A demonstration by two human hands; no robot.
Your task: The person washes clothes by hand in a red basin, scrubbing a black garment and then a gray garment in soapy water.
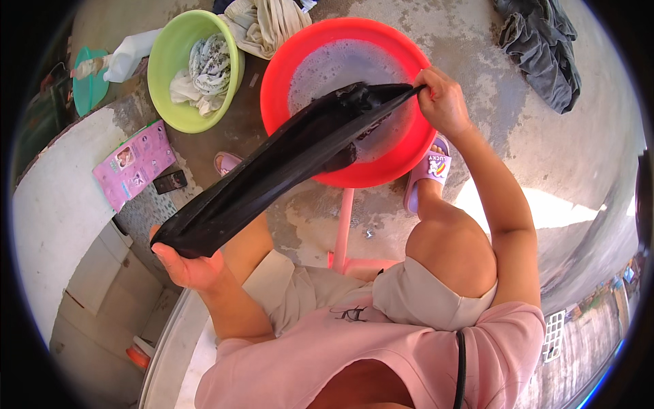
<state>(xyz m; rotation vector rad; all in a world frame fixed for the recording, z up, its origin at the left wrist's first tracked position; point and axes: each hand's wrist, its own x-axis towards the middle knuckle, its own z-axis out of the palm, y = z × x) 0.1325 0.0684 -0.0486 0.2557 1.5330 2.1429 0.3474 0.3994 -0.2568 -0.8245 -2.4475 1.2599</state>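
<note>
**Over the red basin (412, 133), a black cloth (266, 163) is stretched between two hands**

In the head view, the left hand (191, 269) is curled closed around the near end of the black cloth, at the lower left. The right hand (443, 102) has its fingers closed in a pinch on the other end, above the right rim of the basin. The cloth runs slanting between them, partly above the foamy water (320, 68) and partly outside the basin. Some dark folds show below it inside the basin; whether they touch the water, I cannot tell.

To my judgement, this is a step of washing by hand, where the cloth is spread out. The next move probably calls for keeping both holds firm and bringing the left end back above the basin, so that drips fall inside.
</note>
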